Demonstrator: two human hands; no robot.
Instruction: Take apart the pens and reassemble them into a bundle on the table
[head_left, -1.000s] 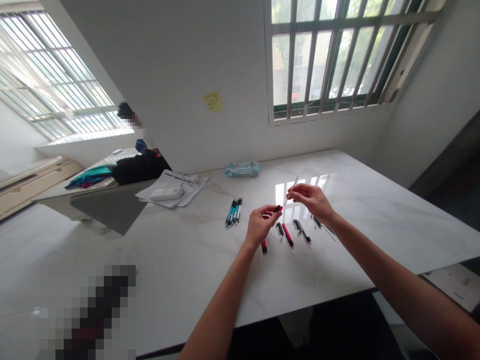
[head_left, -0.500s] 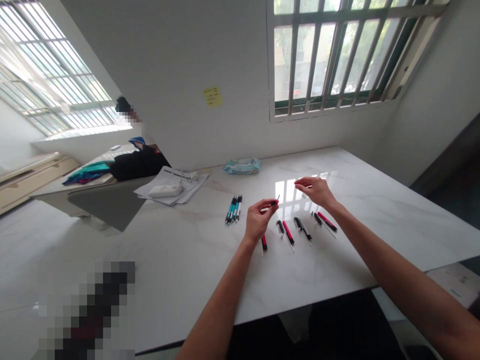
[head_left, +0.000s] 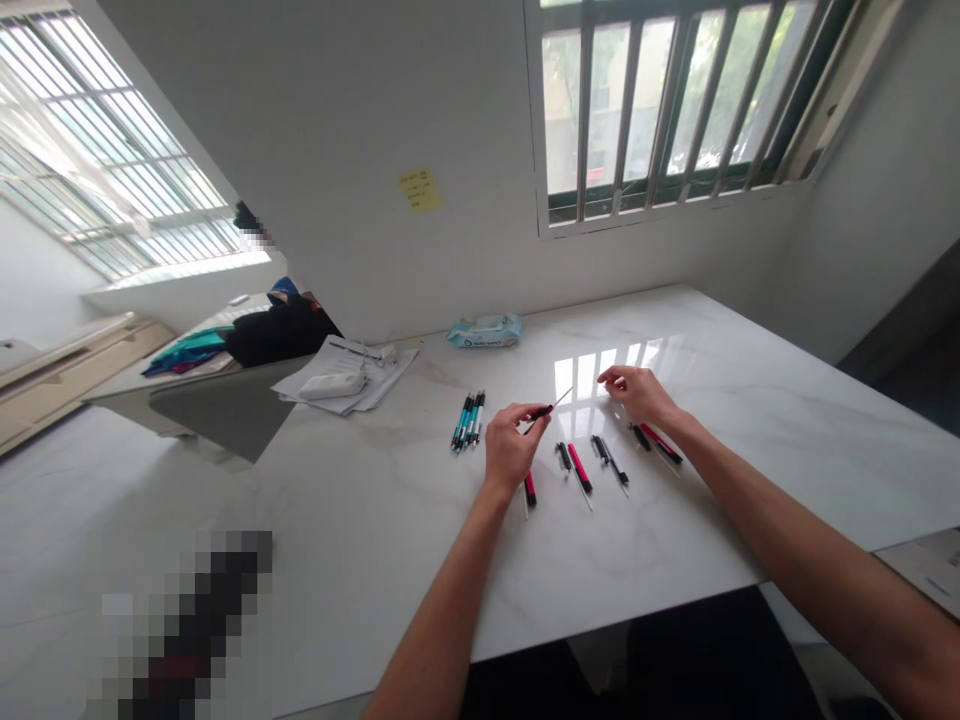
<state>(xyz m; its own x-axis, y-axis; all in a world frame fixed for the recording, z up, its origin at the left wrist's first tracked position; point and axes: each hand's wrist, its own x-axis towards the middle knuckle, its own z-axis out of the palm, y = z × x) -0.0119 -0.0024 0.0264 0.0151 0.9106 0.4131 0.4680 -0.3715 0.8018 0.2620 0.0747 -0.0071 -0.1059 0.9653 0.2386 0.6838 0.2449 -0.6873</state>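
My left hand [head_left: 513,446] is closed on a partly dismantled pen [head_left: 541,412], a dark piece with a thin refill sticking out towards the upper right. My right hand [head_left: 634,391] hovers to the right of it, fingertips pinched; whatever they hold, if anything, is too small to make out. Below the hands lie taken-apart pens: a red barrel [head_left: 579,467] with a black grip and refill beside it, a black barrel [head_left: 617,465], and another red barrel [head_left: 661,443] near my right wrist. One more red and black barrel [head_left: 530,488] is partly hidden by my left wrist.
Several blue and black pens [head_left: 468,421] lie together left of my left hand. A wipes packet [head_left: 485,331] is against the wall. Papers [head_left: 382,380] with a white box [head_left: 332,384] lie further left on the marble-patterned table [head_left: 360,560].
The pen in my left hand now shows more of its dark body, and its refill reaches further out. My right hand has shifted slightly right and down. The view has moved a little.
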